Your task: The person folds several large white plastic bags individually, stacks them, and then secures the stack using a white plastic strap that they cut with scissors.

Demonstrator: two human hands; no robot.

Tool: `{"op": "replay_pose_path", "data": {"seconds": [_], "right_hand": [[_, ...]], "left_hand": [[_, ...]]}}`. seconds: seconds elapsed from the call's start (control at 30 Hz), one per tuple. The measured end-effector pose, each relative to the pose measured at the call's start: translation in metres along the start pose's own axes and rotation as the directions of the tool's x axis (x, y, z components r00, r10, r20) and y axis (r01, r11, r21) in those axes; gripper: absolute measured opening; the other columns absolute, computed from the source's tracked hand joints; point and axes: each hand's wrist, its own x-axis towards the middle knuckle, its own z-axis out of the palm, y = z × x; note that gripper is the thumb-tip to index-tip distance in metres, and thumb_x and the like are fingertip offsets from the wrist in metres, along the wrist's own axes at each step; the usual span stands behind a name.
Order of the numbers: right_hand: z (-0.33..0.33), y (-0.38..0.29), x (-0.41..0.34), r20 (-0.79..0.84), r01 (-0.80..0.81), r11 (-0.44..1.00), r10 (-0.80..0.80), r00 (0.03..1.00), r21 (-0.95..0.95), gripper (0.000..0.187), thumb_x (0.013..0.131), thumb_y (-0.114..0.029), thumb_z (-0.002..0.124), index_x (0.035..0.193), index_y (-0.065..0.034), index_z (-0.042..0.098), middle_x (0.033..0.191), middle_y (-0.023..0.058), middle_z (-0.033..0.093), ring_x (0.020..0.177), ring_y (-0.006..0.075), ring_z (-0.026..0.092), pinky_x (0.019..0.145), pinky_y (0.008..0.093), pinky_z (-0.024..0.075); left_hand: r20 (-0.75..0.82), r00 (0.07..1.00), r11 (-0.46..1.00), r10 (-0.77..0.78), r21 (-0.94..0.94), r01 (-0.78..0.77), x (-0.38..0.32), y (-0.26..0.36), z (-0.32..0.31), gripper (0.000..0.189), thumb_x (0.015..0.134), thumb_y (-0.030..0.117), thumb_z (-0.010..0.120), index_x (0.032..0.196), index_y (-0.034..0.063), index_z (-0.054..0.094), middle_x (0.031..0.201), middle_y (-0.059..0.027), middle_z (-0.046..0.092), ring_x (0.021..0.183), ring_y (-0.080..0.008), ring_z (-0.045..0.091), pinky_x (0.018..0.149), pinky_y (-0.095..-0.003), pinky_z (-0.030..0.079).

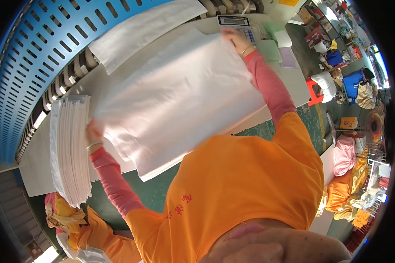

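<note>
A white cloth (184,95) lies spread over the table before me, its near edge hanging past the table's front. My left hand (93,131) grips the cloth's left end, close beside a stack of folded white linen (70,144). At the far right corner, my right hand (234,38) holds the cloth's edge near a calculator (233,22). Both hands are somewhat blurred, and the fingers of the left are partly hidden. Another long white piece of cloth (148,29) rests farther back, against the machine's rollers.
A blue slotted machine guard (64,33) curves along the far left, above metal rollers (61,85). Green cards (270,51) lie on the table (293,83) at right. Beyond stand a red stool (313,92) and a fan (375,126). Orange cloth bundles (100,230) sit lower left.
</note>
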Motion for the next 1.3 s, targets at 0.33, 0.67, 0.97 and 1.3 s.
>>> {"op": "replay_pose_path", "data": {"seconds": [0.33, 0.67, 0.97, 1.3], "right_hand": [[0.016, -0.122, -0.142, 0.007, 0.399, 0.792, -0.447, 0.895, -0.461, 0.034, 0.075, -0.01, 0.055, 0.108, -0.0038, 0.048, 0.095, 0.0036, 0.053, 0.083, 0.0109, 0.051, 0.071, 0.0206, 0.0388], [-0.054, 0.022, -0.271, -0.243, -0.174, 0.589, -0.04, 0.969, -0.789, 0.043, 0.069, -0.015, 0.062, 0.109, -0.0122, 0.048, 0.077, 0.0057, 0.054, 0.074, 0.0149, 0.052, 0.067, 0.0277, 0.0411], [0.085, 0.003, -0.224, 0.754, 0.755, 0.008, -0.051, 0.655, -0.656, 0.061, 0.074, -0.042, 0.054, 0.126, -0.016, 0.035, 0.135, 0.0084, 0.023, 0.124, 0.029, 0.019, 0.096, 0.052, 0.0142], [-0.058, 0.029, -0.158, 0.262, 0.175, -0.398, -0.177, 0.949, -0.901, 0.063, 0.079, -0.05, 0.042, 0.129, -0.0149, 0.026, 0.134, 0.013, 0.023, 0.125, 0.0305, 0.018, 0.096, 0.0549, 0.0106]], "left_hand": [[0.11, 0.77, 0.314, 0.628, 0.87, -0.381, -0.151, 0.092, 0.043, 0.03, 0.077, 0.004, 0.052, 0.107, -0.0011, 0.052, 0.104, -0.0116, 0.054, 0.097, -0.0226, 0.049, 0.087, -0.0321, 0.035], [-0.254, 0.964, 0.545, -0.072, 0.8, 0.251, -0.243, -0.054, 0.013, 0.04, 0.07, 0.018, 0.064, 0.104, 0.0012, 0.052, 0.094, -0.0109, 0.055, 0.085, -0.0185, 0.051, 0.072, -0.0304, 0.041], [0.58, 0.811, -0.193, 0.077, 0.807, -0.558, -0.19, -0.025, 0.195, 0.066, 0.074, 0.044, 0.053, 0.129, 0.0165, 0.029, 0.134, -0.0105, 0.025, 0.124, -0.0261, 0.022, 0.098, -0.0455, 0.016], [-0.319, 0.947, -0.266, -0.032, 0.916, 0.299, -0.113, -0.059, 0.014, 0.084, 0.07, 0.068, 0.039, 0.131, 0.0118, 0.02, 0.137, -0.0113, 0.016, 0.127, -0.0289, 0.012, 0.096, -0.0557, 0.01]]}}
